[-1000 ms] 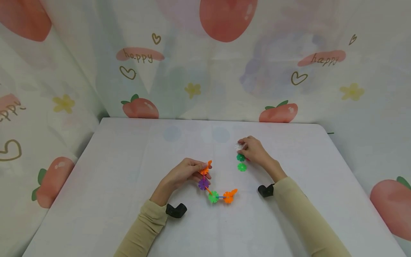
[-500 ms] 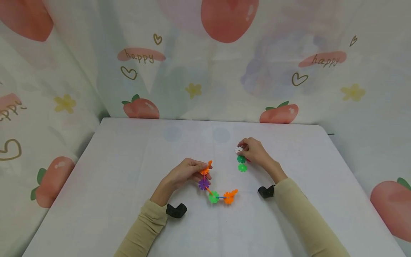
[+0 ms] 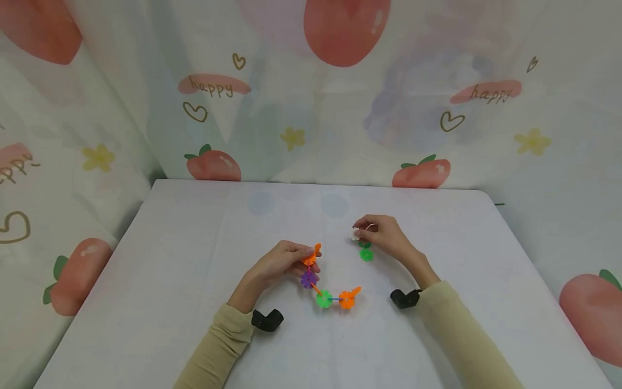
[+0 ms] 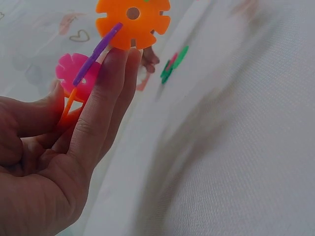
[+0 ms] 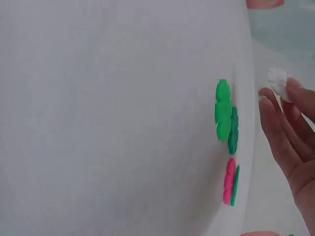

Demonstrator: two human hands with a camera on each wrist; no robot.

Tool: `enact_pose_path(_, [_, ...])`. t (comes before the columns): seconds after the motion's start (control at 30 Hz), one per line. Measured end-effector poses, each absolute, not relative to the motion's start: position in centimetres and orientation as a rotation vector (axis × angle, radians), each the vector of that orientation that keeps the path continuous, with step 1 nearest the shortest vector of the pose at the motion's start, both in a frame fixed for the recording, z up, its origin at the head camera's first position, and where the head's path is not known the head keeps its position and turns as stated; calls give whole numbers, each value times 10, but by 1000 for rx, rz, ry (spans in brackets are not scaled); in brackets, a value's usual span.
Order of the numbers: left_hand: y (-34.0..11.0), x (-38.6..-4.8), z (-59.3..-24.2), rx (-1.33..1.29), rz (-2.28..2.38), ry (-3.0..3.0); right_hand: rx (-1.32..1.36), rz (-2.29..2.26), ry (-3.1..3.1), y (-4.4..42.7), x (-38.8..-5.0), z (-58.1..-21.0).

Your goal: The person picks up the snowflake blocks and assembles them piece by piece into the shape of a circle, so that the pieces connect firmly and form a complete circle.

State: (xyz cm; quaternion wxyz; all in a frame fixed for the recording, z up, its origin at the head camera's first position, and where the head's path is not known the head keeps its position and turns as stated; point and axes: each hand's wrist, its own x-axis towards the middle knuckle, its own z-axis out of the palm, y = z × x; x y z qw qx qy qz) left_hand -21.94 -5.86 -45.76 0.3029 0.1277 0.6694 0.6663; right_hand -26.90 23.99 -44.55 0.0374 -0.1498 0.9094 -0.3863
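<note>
My left hand (image 3: 278,266) pinches one end of a chain of notched snowflake discs by an orange disc (image 3: 309,260). From there the chain runs through a purple disc (image 3: 308,279) and a light green disc (image 3: 324,299) to another orange disc (image 3: 346,300). In the left wrist view, a pink disc (image 4: 66,66) shows by the thumb. My right hand (image 3: 391,236) pinches a white snowflake disc (image 5: 277,81) between thumb and fingers, above the loose discs.
On the table (image 3: 194,232) under my right hand lie a light green disc (image 5: 223,110), a dark green disc (image 5: 234,132), a pink disc (image 5: 229,182) and another green disc (image 5: 236,187). A patterned cloth (image 3: 335,119) hangs behind the table.
My right hand has moved slightly left and nearer with the white disc, now partly covering the dark green disc in the head view. My left hand and the chain have stayed nearly still.
</note>
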Motion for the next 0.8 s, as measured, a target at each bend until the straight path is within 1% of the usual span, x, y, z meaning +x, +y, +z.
enact_pose_path(0.2, [-58, -219, -458, 330, 1759, 1783, -516, -1327, 2657, 228, -258, -439])
enact_pose_path(0.43, [-59, -219, -457, 326, 1767, 1777, -591, -1357, 2556, 211, -251, -434])
enact_pose_path(0.8, [-58, -219, -458, 327, 1741, 1824, -559, -1379, 2449, 191, -250, -437])
